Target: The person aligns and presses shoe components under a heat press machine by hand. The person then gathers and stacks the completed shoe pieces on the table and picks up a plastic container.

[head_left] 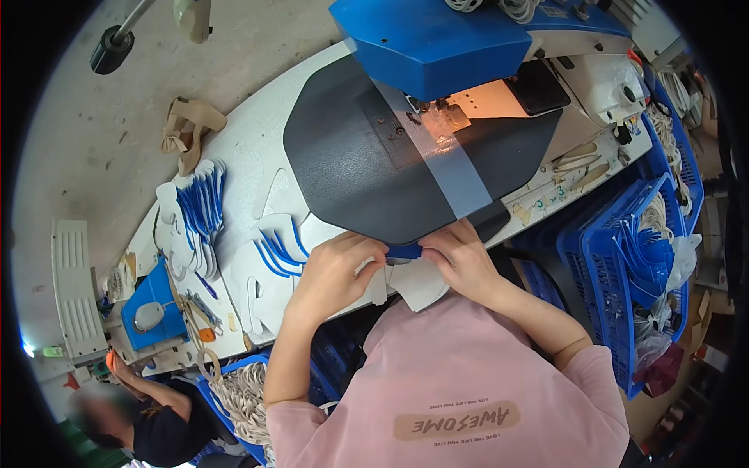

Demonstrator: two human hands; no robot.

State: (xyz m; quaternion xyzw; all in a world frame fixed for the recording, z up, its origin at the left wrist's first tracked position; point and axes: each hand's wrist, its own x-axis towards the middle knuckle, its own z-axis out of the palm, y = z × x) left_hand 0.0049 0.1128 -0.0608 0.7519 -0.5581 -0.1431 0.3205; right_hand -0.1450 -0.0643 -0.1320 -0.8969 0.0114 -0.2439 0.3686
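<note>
At the front edge of the black plate (pixel 343 148) my left hand (pixel 339 273) and my right hand (pixel 460 261) face each other. Between them is a blue strip (pixel 403 251), and each hand pinches one end of it. White cut pieces (pixel 421 285) hang just below the strip, between the hands. Left of my left hand, white pieces with blue edges (pixel 282 242) lie on the white table (pixel 242 148). The lit needle area of the blue sewing machine (pixel 441 58) is above the plate, away from both hands.
A stack of blue-and-white pieces (pixel 201 210) and a beige shoe (pixel 187 129) lie at the left. A phone (pixel 540 87) rests beside the machine. Blue crates (pixel 597 273) stand at the right, and a basket of white strips (pixel 242 398) at lower left. Another person (pixel 160 421) sits beyond it.
</note>
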